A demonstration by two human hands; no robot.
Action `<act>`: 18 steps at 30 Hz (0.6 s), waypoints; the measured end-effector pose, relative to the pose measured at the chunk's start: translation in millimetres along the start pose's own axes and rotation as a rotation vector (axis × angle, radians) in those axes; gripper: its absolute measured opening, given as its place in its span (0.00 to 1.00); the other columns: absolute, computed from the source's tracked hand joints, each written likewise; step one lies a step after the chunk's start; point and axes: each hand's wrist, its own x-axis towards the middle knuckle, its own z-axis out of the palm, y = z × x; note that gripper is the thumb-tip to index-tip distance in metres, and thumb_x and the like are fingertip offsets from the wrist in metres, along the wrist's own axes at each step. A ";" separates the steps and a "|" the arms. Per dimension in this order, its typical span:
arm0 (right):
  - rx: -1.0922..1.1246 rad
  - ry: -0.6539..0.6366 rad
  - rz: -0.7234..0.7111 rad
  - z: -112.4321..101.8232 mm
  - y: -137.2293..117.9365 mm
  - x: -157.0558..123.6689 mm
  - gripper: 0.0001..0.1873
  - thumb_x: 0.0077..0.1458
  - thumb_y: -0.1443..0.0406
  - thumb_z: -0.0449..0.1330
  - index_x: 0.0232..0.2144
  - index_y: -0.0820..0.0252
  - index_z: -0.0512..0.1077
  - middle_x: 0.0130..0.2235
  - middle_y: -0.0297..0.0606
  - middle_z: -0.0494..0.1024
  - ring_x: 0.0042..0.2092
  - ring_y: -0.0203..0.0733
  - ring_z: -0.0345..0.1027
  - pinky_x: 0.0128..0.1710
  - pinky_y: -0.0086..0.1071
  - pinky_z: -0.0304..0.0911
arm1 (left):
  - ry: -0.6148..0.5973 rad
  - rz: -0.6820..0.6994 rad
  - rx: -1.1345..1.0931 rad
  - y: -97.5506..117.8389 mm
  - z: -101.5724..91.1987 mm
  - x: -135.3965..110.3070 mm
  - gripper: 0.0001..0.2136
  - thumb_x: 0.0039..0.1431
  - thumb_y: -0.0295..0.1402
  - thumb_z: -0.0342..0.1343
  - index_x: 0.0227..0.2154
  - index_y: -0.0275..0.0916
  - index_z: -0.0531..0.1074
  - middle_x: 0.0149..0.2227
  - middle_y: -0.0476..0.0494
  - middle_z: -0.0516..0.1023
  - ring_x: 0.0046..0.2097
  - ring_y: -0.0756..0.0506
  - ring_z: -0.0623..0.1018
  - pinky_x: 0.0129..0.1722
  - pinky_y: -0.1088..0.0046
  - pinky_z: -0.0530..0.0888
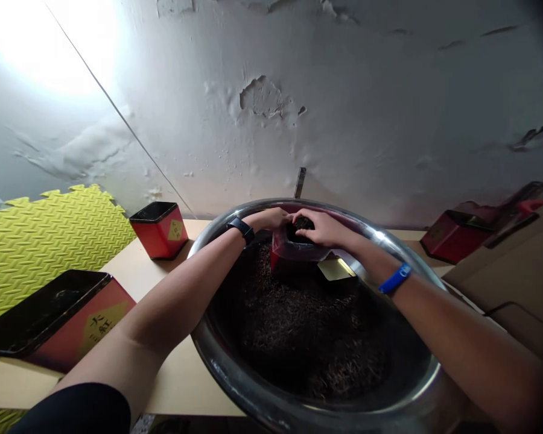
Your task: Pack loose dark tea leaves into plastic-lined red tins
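Note:
A large steel basin (235,375) fills the lower middle of the view, holding a heap of dark, loose tea leaves (308,319). A red bag lined with clear plastic (289,256) stands in the far part of the basin, its mouth showing dark leaves. My left hand (271,218) grips the far edge of the bag's mouth. My right hand (323,229) curls over the near side of the opening, its fingers at the leaves. A black watch is on my left wrist, and a blue band is on my right.
Red tea tins with black tops stand on the pale table (172,386): one (159,230) at the back left, one (58,319) near left, one (455,235) at the right. A yellow foam mat (40,241) lies left, cardboard (502,283) right, and a peeling wall (262,96) behind.

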 end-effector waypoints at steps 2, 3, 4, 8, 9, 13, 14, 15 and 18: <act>-0.009 -0.024 -0.015 0.9 8.0 1.5 0.21 0.47 0.62 0.59 0.46 0.58 0.68 0.49 0.42 0.71 0.51 0.49 0.63 0.52 0.41 0.56 | -0.028 0.016 0.082 3.5 -2.1 -1.2 0.14 0.59 0.34 0.43 0.32 0.33 0.73 0.29 0.43 0.74 0.30 0.50 0.67 0.32 0.76 0.62; 0.006 -0.026 -0.024 -1.7 10.3 1.1 0.22 0.47 0.62 0.60 0.47 0.57 0.68 0.50 0.41 0.71 0.51 0.48 0.63 0.51 0.41 0.57 | -0.037 0.018 0.126 5.0 -3.4 -1.8 0.14 0.59 0.34 0.43 0.33 0.33 0.73 0.30 0.43 0.75 0.31 0.50 0.68 0.33 0.76 0.62; 0.028 -0.013 -0.026 -6.0 11.7 0.0 0.22 0.47 0.62 0.59 0.47 0.56 0.68 0.49 0.40 0.72 0.50 0.47 0.64 0.50 0.40 0.59 | -0.047 0.013 0.162 6.2 -4.6 -2.4 0.15 0.59 0.36 0.43 0.34 0.33 0.73 0.31 0.43 0.75 0.31 0.50 0.68 0.33 0.76 0.62; -0.005 -0.013 0.001 -22.9 14.5 -5.9 0.16 0.49 0.66 0.54 0.41 0.56 0.73 0.41 0.38 0.76 0.41 0.43 0.69 0.42 0.38 0.64 | -0.050 -0.067 0.161 9.1 -6.9 -3.8 0.23 0.60 0.45 0.40 0.33 0.32 0.74 0.29 0.42 0.74 0.30 0.49 0.68 0.33 0.75 0.63; -0.051 -0.053 -0.002 -22.8 14.9 -6.3 0.16 0.48 0.69 0.53 0.39 0.56 0.74 0.40 0.38 0.76 0.40 0.43 0.69 0.42 0.38 0.64 | -0.048 -0.081 0.155 9.8 -6.8 -3.8 0.23 0.60 0.46 0.40 0.33 0.32 0.74 0.29 0.42 0.74 0.30 0.49 0.68 0.32 0.75 0.63; -0.143 -0.158 -0.106 -8.7 14.3 -3.4 0.24 0.44 0.76 0.49 0.40 0.55 0.75 0.44 0.37 0.76 0.46 0.43 0.68 0.47 0.37 0.61 | -0.045 -0.084 0.160 11.5 -5.5 -2.5 0.19 0.60 0.41 0.42 0.33 0.32 0.74 0.32 0.40 0.75 0.32 0.48 0.69 0.32 0.76 0.63; -0.142 -0.143 -0.133 -5.7 13.8 -2.5 0.25 0.44 0.76 0.49 0.41 0.55 0.74 0.46 0.37 0.75 0.47 0.43 0.67 0.48 0.36 0.60 | -0.045 -0.077 0.159 11.2 -5.2 -1.9 0.18 0.59 0.40 0.43 0.34 0.32 0.74 0.33 0.40 0.75 0.32 0.49 0.70 0.33 0.76 0.63; -0.138 -0.119 -0.149 -4.2 13.2 -1.9 0.25 0.44 0.76 0.49 0.42 0.55 0.74 0.47 0.36 0.74 0.48 0.42 0.66 0.49 0.36 0.60 | -0.045 -0.069 0.153 10.5 -4.9 -1.3 0.18 0.59 0.40 0.43 0.35 0.33 0.74 0.35 0.40 0.75 0.33 0.49 0.70 0.33 0.77 0.63; -0.122 -0.085 -0.125 -8.7 12.8 -3.1 0.25 0.45 0.76 0.48 0.42 0.55 0.74 0.47 0.36 0.74 0.48 0.41 0.66 0.50 0.36 0.59 | -0.037 -0.091 0.117 7.5 -3.9 -0.8 0.19 0.58 0.43 0.44 0.31 0.34 0.74 0.32 0.42 0.75 0.31 0.50 0.69 0.31 0.77 0.62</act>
